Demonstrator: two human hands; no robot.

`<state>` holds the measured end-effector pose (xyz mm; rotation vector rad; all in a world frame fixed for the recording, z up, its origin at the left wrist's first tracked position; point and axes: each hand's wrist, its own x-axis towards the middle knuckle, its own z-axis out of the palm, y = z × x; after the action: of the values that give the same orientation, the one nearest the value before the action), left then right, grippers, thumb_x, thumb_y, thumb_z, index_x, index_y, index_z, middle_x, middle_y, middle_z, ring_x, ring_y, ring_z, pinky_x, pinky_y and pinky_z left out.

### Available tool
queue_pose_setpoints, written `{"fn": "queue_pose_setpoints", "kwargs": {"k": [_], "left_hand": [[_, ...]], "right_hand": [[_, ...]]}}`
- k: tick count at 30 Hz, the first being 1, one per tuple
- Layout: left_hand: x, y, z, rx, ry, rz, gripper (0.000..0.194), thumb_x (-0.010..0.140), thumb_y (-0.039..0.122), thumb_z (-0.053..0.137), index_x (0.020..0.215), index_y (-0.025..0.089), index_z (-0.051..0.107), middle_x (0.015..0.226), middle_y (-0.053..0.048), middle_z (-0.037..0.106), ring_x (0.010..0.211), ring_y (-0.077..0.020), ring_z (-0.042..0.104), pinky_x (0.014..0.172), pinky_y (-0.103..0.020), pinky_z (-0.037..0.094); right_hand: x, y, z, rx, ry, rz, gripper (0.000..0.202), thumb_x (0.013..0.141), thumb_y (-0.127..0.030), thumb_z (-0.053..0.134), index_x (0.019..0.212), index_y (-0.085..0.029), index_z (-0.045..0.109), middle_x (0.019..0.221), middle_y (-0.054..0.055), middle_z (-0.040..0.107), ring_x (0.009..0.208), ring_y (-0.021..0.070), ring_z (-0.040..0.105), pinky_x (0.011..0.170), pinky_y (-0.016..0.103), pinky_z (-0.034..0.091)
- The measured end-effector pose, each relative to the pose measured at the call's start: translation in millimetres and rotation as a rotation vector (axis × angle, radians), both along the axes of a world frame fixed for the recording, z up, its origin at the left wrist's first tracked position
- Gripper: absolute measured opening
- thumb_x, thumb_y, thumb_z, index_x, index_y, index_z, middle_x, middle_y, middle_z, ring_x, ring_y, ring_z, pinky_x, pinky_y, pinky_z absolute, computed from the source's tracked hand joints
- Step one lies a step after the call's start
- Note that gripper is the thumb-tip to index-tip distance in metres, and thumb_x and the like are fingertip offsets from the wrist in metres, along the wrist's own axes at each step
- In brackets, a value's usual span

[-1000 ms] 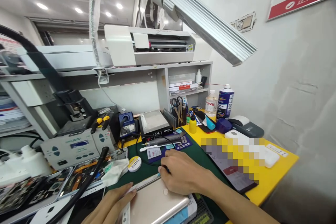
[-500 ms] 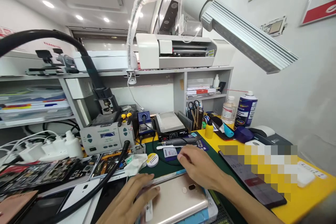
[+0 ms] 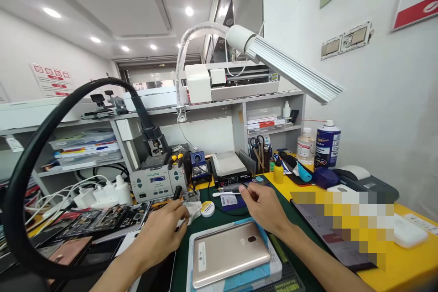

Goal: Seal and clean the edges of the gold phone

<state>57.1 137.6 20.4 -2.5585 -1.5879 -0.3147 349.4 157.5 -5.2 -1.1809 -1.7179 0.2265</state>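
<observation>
My left hand (image 3: 164, 228) is curled at the left part of a crumpled white tissue (image 3: 194, 211), with a bit of white showing between thumb and fingers. A black hose passes behind this hand. My right hand (image 3: 265, 205) is closed, thumb against fingers, above the green mat; a thin white stick (image 3: 224, 194) ends at its fingertips, and what they hold is hidden. Between my forearms a gold phone back cover (image 3: 231, 253) lies face down on a blue and white box (image 3: 239, 279). Beyond the tissue sits a round white tin (image 3: 207, 209).
A hot-air station (image 3: 152, 185) with a looping black hose (image 3: 20, 182) stands back left. Circuit boards (image 3: 99, 221) and phone parts fill the left side. A yellow bottle (image 3: 278, 173), spray can (image 3: 327, 146) and dark phone (image 3: 328, 237) are to the right.
My left hand has left the gold phone cover and moved up and left to the tissue. My right hand has moved off the cover's upper edge. The camera view has shifted.
</observation>
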Motion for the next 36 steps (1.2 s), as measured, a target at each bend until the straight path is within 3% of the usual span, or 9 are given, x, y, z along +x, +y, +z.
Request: {"fn": "queue_pose_setpoints", "kwargs": {"k": [5, 10, 14, 19, 22, 27, 31, 33, 36], "left_hand": [[18, 9, 3.9, -0.091, 0.215, 0.012, 0.014, 0.08, 0.019, 0.061, 0.087, 0.015, 0.073, 0.1, -0.016, 0.07, 0.092, -0.036, 0.069, 0.078, -0.045, 0.052], [19, 21, -8.3, -0.161, 0.215, 0.105, 0.008, 0.089, 0.015, 0.061, 0.083, 0.014, 0.067, 0.093, -0.007, 0.07, 0.086, -0.0221, 0.067, 0.085, -0.043, 0.051], [12, 26, -4.0, -0.203, -0.021, 0.108, 0.008, 0.079, 0.015, 0.066, 0.072, 0.017, 0.063, 0.081, -0.003, 0.066, 0.081, -0.0211, 0.063, 0.081, -0.038, 0.047], [8, 24, 37.2, -0.341, -0.572, 0.098, 0.01, 0.073, 0.029, 0.051, 0.066, 0.022, 0.05, 0.059, 0.004, 0.045, 0.055, -0.0147, 0.047, 0.054, -0.026, 0.035], [18, 20, 55.2, -0.479, -0.887, 0.065, 0.01, 0.068, 0.031, 0.044, 0.065, 0.022, 0.044, 0.07, 0.0, 0.053, 0.057, -0.0135, 0.049, 0.051, -0.025, 0.04], [53, 17, 55.0, -0.73, -1.132, 0.069, 0.008, 0.062, 0.027, 0.052, 0.062, 0.021, 0.048, 0.061, 0.0, 0.056, 0.045, -0.0134, 0.05, 0.039, -0.026, 0.044], [77, 14, 54.9, -0.827, -1.247, 0.055, 0.01, 0.063, 0.024, 0.056, 0.06, 0.021, 0.047, 0.051, 0.003, 0.05, 0.038, -0.0104, 0.045, 0.034, -0.023, 0.043], [85, 14, 56.1, -0.846, -1.3, 0.057, 0.008, 0.063, 0.023, 0.056, 0.061, 0.02, 0.049, 0.052, 0.003, 0.05, 0.039, -0.0108, 0.047, 0.034, -0.022, 0.044], [90, 15, 55.1, -0.838, -1.378, 0.059, 0.006, 0.064, 0.021, 0.057, 0.063, 0.02, 0.051, 0.053, 0.005, 0.047, 0.044, -0.011, 0.048, 0.035, -0.022, 0.046]], "right_hand": [[1, 1, 0.4, 0.017, -0.003, 0.016, 0.047, 0.097, -0.043, 0.05, 0.058, -0.021, 0.034, 0.053, -0.004, 0.041, 0.052, 0.013, 0.036, 0.055, 0.029, 0.023], [4, 0, 3.6, 0.01, 0.022, 0.035, 0.046, 0.097, -0.039, 0.05, 0.058, -0.021, 0.034, 0.053, -0.004, 0.042, 0.052, 0.0133, 0.036, 0.055, 0.029, 0.021], [3, -3, 6.9, -0.005, 0.053, 0.062, 0.045, 0.095, -0.038, 0.051, 0.057, -0.021, 0.033, 0.052, -0.004, 0.041, 0.051, 0.0131, 0.035, 0.055, 0.03, 0.02], [2, -8, 12.4, -0.06, 0.154, 0.147, 0.046, 0.094, -0.039, 0.053, 0.056, -0.021, 0.033, 0.053, -0.004, 0.039, 0.053, 0.0126, 0.033, 0.055, 0.03, 0.021], [2, -11, 16.5, -0.143, 0.232, 0.264, 0.045, 0.093, -0.04, 0.055, 0.055, -0.02, 0.04, 0.054, -0.004, 0.041, 0.055, 0.0124, 0.037, 0.055, 0.028, 0.026], [7, -12, 21.9, -0.385, 0.307, 0.597, 0.021, 0.082, -0.029, 0.059, 0.09, -0.016, 0.073, 0.088, 0.005, 0.069, 0.077, 0.0187, 0.061, 0.063, 0.026, 0.045], [8, -16, 25.1, -0.486, 0.316, 0.802, 0.056, 0.07, -0.023, 0.07, 0.125, -0.02, 0.067, 0.122, 0.008, 0.068, 0.111, 0.0258, 0.062, 0.09, 0.033, 0.05], [5, -18, 25.7, -0.472, 0.314, 0.828, 0.056, 0.068, -0.023, 0.076, 0.124, -0.021, 0.068, 0.121, 0.007, 0.069, 0.112, 0.0264, 0.062, 0.095, 0.035, 0.048], [2, -19, 24.1, -0.46, 0.34, 0.777, 0.021, 0.08, -0.03, 0.072, 0.095, -0.017, 0.075, 0.092, 0.004, 0.072, 0.085, 0.021, 0.065, 0.079, 0.031, 0.051]]}}
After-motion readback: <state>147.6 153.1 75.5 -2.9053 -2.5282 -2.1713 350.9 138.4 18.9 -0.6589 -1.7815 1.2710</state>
